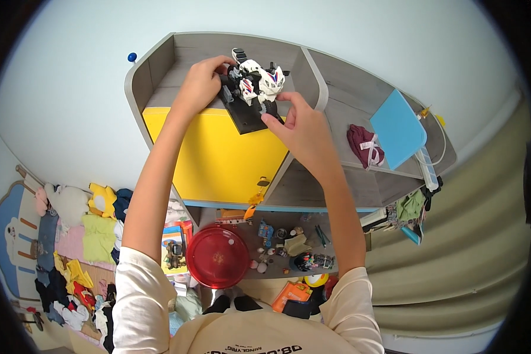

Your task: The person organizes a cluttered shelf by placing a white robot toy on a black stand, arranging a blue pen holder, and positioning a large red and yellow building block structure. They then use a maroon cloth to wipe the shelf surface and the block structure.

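Observation:
A white toy motorcycle (269, 82) with black parts and red and blue markings stands on a black base plate (242, 117). The plate sticks out over the front edge of the grey upper shelf (186, 68). My left hand (200, 84) holds the toy's rear left side, its fingertips partly hidden behind the black parts. At the front wheel my right hand (302, 123) grips with thumb and forefinger, one on each side of the wheel's end of the toy.
Below the shelf is a yellow door (212, 156) with keys hanging in it. To the right lie a maroon cloth bundle (361, 143) and a tilted blue panel (399, 130). A red round lid (218, 255) and small toys sit lower down. Clothes cover the bed (71, 242) at left.

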`<move>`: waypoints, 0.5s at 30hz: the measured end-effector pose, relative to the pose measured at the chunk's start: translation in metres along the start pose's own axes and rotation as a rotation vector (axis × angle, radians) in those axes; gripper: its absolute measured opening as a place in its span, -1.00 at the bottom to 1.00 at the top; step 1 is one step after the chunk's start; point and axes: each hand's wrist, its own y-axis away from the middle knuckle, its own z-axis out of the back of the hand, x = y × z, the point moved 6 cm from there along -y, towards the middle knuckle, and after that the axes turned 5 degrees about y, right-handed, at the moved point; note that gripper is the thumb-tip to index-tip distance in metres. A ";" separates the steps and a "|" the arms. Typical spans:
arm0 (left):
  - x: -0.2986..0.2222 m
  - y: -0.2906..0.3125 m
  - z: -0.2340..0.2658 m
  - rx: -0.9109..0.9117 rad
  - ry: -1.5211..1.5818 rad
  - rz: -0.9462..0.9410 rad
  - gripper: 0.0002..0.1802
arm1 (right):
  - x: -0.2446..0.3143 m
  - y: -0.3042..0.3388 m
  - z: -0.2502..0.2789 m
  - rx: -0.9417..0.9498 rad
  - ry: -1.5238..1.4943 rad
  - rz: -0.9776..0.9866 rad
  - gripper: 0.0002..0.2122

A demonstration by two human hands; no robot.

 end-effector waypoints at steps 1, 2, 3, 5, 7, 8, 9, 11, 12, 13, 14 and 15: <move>-0.001 0.001 0.000 -0.001 -0.014 0.000 -0.58 | -0.001 0.001 -0.001 0.005 0.002 -0.001 -0.59; -0.002 0.001 0.000 -0.001 -0.029 -0.001 -0.58 | -0.002 0.001 -0.001 -0.005 -0.002 0.003 -0.61; -0.003 0.001 0.000 -0.004 -0.037 -0.007 -0.58 | -0.002 0.001 -0.001 -0.015 -0.007 0.008 -0.62; -0.003 0.001 0.000 -0.010 -0.053 -0.019 -0.57 | -0.001 0.001 -0.002 -0.024 -0.023 0.018 -0.64; 0.002 0.001 0.001 -0.019 -0.056 -0.011 -0.56 | 0.001 -0.001 -0.004 -0.021 -0.049 0.034 -0.65; 0.004 0.000 0.002 -0.023 -0.058 -0.007 -0.55 | 0.002 -0.002 -0.005 -0.035 -0.053 0.044 -0.66; 0.002 0.000 0.001 -0.014 -0.054 0.010 -0.54 | 0.002 -0.004 -0.006 -0.049 -0.054 0.050 -0.66; 0.000 0.001 0.000 0.004 -0.046 0.044 -0.53 | -0.001 -0.007 -0.007 -0.058 -0.060 0.051 -0.66; -0.001 0.000 0.001 0.000 -0.055 0.028 -0.51 | -0.001 -0.009 -0.008 -0.053 -0.066 0.051 -0.65; -0.001 0.000 0.000 -0.004 -0.065 0.013 -0.49 | -0.001 -0.011 -0.009 -0.048 -0.072 0.050 -0.65; 0.000 -0.001 -0.001 -0.008 -0.074 -0.003 -0.47 | 0.000 -0.012 -0.010 -0.046 -0.068 0.046 -0.63; 0.001 -0.001 -0.001 -0.009 -0.061 -0.011 -0.47 | 0.000 -0.013 -0.012 -0.042 -0.064 0.041 -0.62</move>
